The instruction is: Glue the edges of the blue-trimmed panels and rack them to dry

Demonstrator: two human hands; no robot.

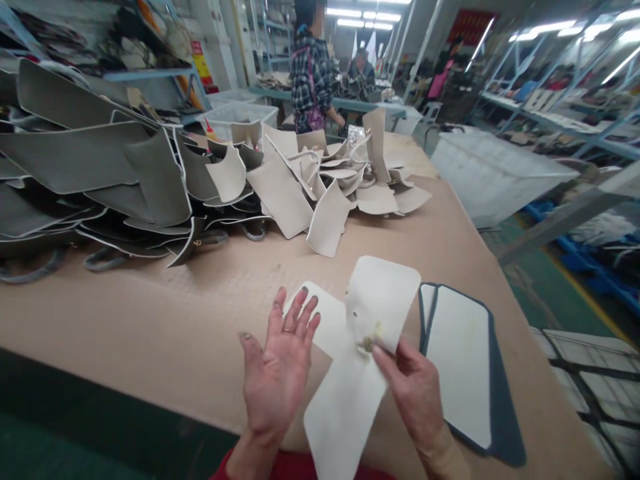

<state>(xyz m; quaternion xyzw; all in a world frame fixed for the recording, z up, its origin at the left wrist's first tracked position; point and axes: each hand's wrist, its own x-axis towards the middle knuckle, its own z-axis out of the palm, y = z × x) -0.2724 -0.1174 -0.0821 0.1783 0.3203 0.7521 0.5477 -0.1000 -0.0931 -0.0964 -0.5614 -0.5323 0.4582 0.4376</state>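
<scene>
My left hand (pixel 277 373) is palm up with its fingers spread and nothing in it. Dark smudges mark its fingertips. Between thumb and fingers my right hand (pixel 415 387) pinches a white panel (pixel 383 293) with rounded corners, held above the table. A small hole and a yellowish-brown stain show on that panel near my thumb. Under it lies more white sheet material (pixel 345 407), running toward my body; whether it is one piece with the panel I cannot tell. To the right of my right hand rest white panels with dark blue-grey backing (pixel 463 360), overlapping each other.
A brown-covered table (pixel 150 313) spans the view. Dark grey bag pieces with handles (pixel 90 160) are heaped at left, beige pieces (pixel 285 193) at the back. A large white bin (pixel 500 170) stands beyond the right edge. A person in a checked shirt (pixel 313 80) stands behind the table.
</scene>
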